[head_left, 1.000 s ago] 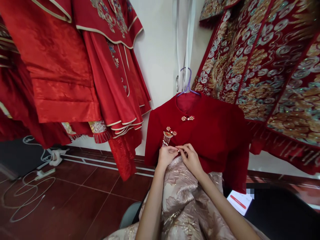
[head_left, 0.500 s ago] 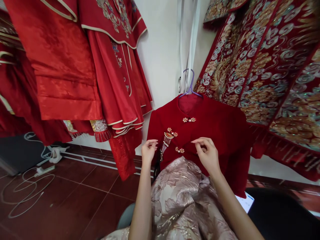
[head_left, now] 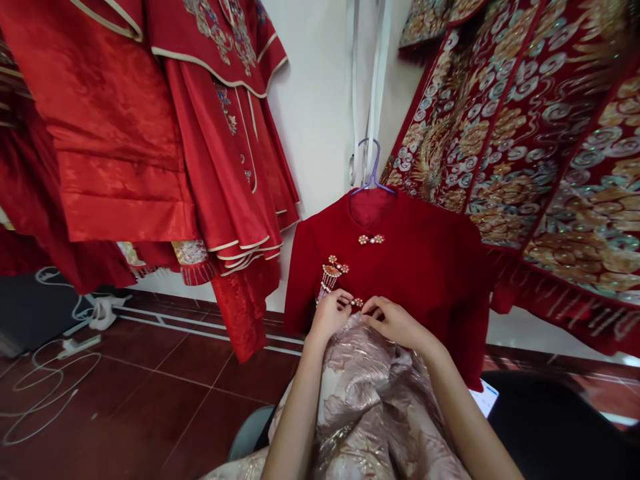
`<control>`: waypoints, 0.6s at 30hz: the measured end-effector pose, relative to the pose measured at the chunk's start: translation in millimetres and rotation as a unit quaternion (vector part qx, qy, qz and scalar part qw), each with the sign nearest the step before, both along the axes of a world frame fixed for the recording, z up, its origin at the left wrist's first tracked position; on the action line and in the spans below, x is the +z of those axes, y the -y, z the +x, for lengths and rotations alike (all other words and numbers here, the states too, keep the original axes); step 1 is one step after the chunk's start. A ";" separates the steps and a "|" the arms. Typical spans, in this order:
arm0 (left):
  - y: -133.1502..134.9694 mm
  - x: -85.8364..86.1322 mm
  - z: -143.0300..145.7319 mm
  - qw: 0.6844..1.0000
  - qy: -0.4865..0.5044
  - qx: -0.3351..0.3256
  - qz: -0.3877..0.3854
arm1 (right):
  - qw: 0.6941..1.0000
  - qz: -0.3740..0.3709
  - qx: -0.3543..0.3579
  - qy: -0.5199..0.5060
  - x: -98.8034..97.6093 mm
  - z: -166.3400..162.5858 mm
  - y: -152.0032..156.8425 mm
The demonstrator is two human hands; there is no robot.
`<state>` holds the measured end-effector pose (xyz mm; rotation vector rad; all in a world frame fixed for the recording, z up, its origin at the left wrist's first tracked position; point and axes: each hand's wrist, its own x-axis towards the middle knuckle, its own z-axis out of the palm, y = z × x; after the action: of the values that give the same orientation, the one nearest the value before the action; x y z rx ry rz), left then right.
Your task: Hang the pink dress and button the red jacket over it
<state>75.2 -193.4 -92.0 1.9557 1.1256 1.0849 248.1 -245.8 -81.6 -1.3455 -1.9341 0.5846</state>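
Observation:
A dark red velvet jacket (head_left: 425,267) hangs on a purple hanger (head_left: 373,175) against the white wall. It has a pearl clasp (head_left: 371,239) at the collar and a tasselled brooch (head_left: 331,275) on the chest. My left hand (head_left: 330,313) and my right hand (head_left: 393,320) meet at a small pearl button clasp (head_left: 357,303) low on the jacket front, fingers pinched at either side of it. A pink and gold brocade skirt (head_left: 370,413) hangs below the jacket, under my forearms.
Bright red satin garments (head_left: 150,133) hang at the left. A heavily embroidered red and gold robe (head_left: 525,133) hangs at the right. White cables (head_left: 55,373) lie on the brown tiled floor at the left. A dark object (head_left: 560,427) sits at the lower right.
Half a second ago both hands were apart and off the jacket; now they have come back together on the lower pearl clasp, as they were one second ago.

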 end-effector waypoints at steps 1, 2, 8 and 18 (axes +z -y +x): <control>0.4 0.8 0.6 1.000 0.005 0.005 -0.003 | 1.000 0.005 -0.013 -0.013 -1.0 0.2 -1.4; 0.7 1.5 0.8 1.000 0.010 0.008 -0.008 | 0.999 0.015 -0.026 -0.025 -2.4 0.0 -3.5; 0.6 2.2 -0.8 0.998 0.045 -0.007 -0.034 | 0.992 0.070 -0.097 -0.036 -14.4 -5.9 -19.1; -1.0 -1.4 3.1 0.998 0.054 0.004 0.006 | 0.988 0.032 -0.100 -0.115 -6.9 -7.9 -15.8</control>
<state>78.3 -192.4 -93.4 1.8780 1.0722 1.1898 240.3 -230.0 -88.6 -1.3487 -1.5981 0.5479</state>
